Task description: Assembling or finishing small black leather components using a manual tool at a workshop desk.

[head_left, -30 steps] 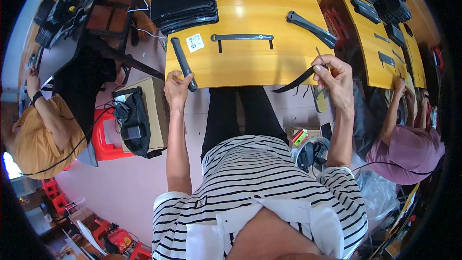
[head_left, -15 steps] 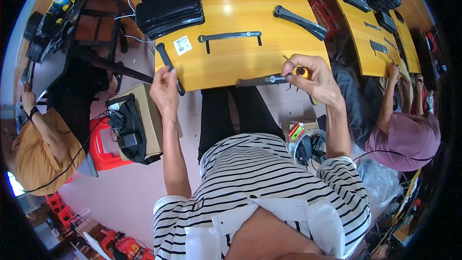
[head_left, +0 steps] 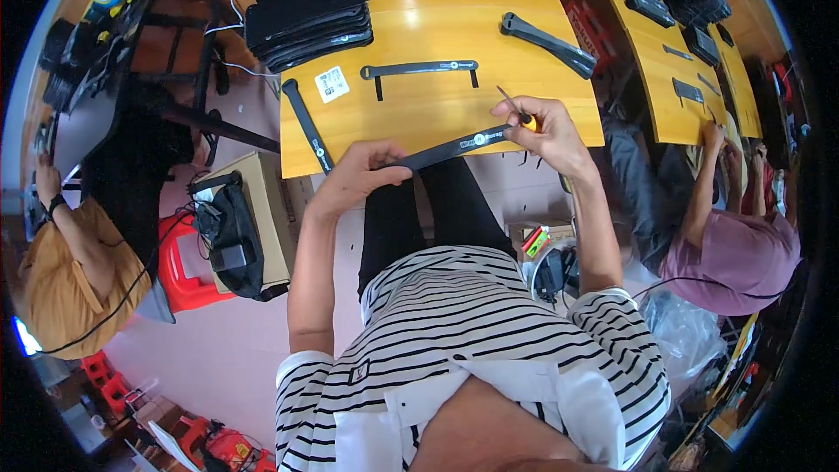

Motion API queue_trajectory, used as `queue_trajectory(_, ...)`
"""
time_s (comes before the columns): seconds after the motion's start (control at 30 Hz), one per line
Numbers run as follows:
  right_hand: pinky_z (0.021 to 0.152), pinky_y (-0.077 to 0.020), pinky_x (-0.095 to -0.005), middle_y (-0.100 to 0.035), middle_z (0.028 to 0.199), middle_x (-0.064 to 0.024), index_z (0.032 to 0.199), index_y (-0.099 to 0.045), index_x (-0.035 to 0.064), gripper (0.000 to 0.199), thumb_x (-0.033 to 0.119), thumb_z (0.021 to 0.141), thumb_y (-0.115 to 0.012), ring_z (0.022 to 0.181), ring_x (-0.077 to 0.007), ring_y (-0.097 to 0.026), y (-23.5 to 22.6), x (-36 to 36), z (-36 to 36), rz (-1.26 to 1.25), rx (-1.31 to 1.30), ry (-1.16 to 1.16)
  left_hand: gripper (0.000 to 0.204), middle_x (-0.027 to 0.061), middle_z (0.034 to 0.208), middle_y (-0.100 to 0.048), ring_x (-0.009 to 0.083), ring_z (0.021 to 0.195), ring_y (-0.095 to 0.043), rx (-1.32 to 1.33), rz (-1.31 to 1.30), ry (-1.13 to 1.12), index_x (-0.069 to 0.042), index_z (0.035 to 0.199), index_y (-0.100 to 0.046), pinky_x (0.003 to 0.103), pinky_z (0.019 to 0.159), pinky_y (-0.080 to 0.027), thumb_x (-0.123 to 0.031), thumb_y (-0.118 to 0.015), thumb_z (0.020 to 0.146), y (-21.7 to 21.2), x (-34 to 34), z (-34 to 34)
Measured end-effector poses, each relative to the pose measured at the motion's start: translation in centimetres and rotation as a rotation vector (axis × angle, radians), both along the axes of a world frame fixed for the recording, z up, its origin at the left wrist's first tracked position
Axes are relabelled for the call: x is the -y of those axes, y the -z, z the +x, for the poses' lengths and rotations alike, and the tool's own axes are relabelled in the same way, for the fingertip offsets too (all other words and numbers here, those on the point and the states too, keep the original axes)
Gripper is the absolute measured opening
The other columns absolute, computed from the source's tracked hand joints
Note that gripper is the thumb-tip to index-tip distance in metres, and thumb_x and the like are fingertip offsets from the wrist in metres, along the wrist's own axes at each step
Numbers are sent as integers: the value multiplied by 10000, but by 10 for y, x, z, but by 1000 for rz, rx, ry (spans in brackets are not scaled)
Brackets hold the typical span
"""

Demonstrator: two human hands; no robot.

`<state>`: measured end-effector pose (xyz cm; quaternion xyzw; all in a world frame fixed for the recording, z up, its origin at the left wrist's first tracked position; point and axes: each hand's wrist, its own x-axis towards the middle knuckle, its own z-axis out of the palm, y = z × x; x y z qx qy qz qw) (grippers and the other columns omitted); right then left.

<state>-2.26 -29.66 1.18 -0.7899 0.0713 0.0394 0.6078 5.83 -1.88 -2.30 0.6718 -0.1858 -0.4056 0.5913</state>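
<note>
While gripping the left end of a black strap (head_left: 446, 150) in the left hand (head_left: 358, 177), thumb against curled fingers, pinches its right end in the right hand (head_left: 555, 135). Holds the strap stretched between both hands, pale printing in view, slanting across the near edge of the yellow table (head_left: 454, 0) from near left to far right. Also carries in the right hand a small yellow-handled tool (head_left: 528, 121), pointing its thin metal tip toward the far left. Has both hands partly closed. Cannot make out every fingertip under the strap. Farther off, has a second strap (head_left: 437, 66) lying crosswise above two short black strips (head_left: 379, 88); near the left hand, a third strap (head_left: 304, 122); toward the far right, overlapping straps (head_left: 546, 42); toward the far left, a tall black stack (head_left: 308, 31), with a white label (head_left: 332, 85) just nearer.
</note>
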Motion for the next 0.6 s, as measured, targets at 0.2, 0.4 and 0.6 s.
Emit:
queue_trajectory(0.2,433,-359,-208,-558,613,-1,815,-664,-16,129,1,693,-628,472,-49,-435,36,3,21,-31,-127,124,136,17,711,-597,87,662,-568,55,79,-222,-6,898,-630,215,638,-463,-117,-609,822,26,-13,30)
queue_trajectory(0.4,376,-280,-179,-541,578,-1,775,-629,11,57,10,718,-637,412,-40,-399,75,10,63,265,-130,303,124,17,671,-593,75,613,-555,-62,-29,-454,-32,846,-640,203,571,-471,-150,-600,842,54,4,67)
queue_trajectory(0.6,380,-284,-178,-530,579,-1,770,-615,14,49,12,728,-639,423,-43,-405,97,12,95,299,-103,404,114,11,643,-582,62,544,-528,54,-58,-596,-19,841,-635,186,503,-425,-131,-629,820,62,24,98)
